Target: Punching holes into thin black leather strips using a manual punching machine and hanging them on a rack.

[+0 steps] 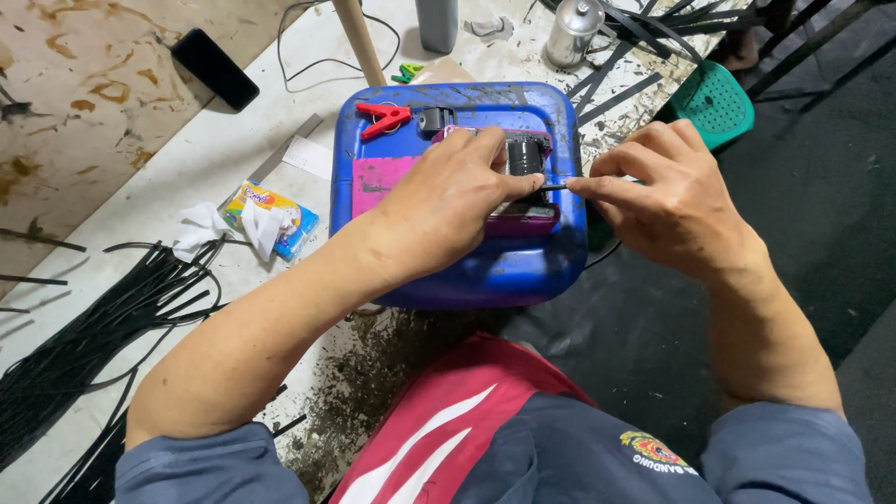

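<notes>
Grip (pixel 555 187) amid clamp (pixel 384 116), black strips (pixel 84 345)

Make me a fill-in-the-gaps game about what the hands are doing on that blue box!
1. The left hand and right hand pinch a thin black strip above a ____ plastic container.
2. The clip lying on the container's top is ____.
3. The bundle of black strips lies to the person's ____.
4. The perforated stool beyond the right hand is ____.

Missing words: blue; red; left; green
</notes>
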